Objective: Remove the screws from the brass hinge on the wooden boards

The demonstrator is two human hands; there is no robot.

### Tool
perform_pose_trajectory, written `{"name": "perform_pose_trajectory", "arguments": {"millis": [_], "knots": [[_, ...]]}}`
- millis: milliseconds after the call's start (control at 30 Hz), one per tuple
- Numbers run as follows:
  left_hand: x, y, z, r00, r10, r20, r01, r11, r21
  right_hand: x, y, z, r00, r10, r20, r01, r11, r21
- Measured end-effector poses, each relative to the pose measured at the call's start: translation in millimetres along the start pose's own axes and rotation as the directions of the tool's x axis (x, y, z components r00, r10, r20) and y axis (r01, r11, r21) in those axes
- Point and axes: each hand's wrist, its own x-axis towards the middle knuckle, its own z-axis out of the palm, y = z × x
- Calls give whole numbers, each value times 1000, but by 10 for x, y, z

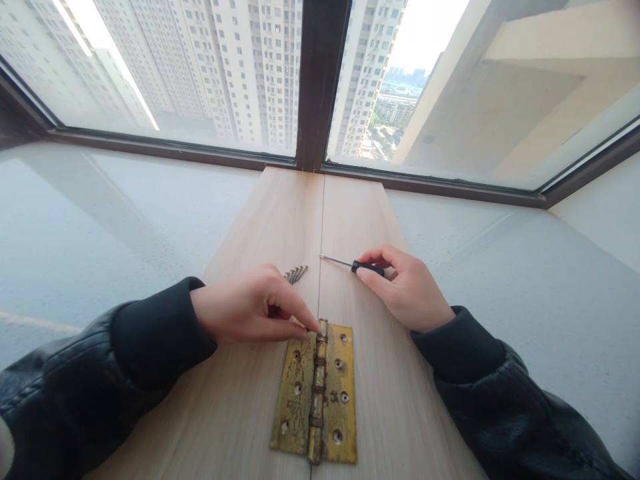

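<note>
A worn, brass-coloured hinge (333, 400) lies opened flat over the seam between two pale wooden boards (240, 400). Its plates have several screw holes, and rust marks the knuckles. My left hand (255, 303) is at the hinge's top left corner, thumb and index finger drawn together over the plate. Whatever those fingertips may hold is hidden. On the right board, my right hand (400, 283) grips the black handle of a small screwdriver (340, 261), its shaft pointing left to the seam. Several screws (296, 273) lie in a row just beyond my left hand, partly covered by it.
The boards rest on a pale speckled sill (150, 220) and reach to the dark window frame (320, 87). Tall buildings (215, 73) show through the glass. A white wall (600, 173) stands at the right.
</note>
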Motion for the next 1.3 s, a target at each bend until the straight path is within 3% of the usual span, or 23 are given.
{"name": "perform_pose_trajectory", "arguments": {"millis": [333, 833, 1033, 1300], "knots": [[9, 11, -3, 999, -43, -29, 43, 999, 3, 1, -14, 5, 1000, 1, 1, -1, 1000, 0], [34, 29, 20, 992, 59, -110, -46, 992, 118, 12, -29, 1, 1000, 0, 14, 0, 1000, -13], [17, 0, 32, 991, 100, -91, -87, 987, 134, 12, -30, 4, 1000, 6, 18, -6, 1000, -21], [22, 12, -3, 988, 88, -128, -63, 981, 183, 12, -28, -2, 1000, 7, 18, -6, 1000, -27]]}}
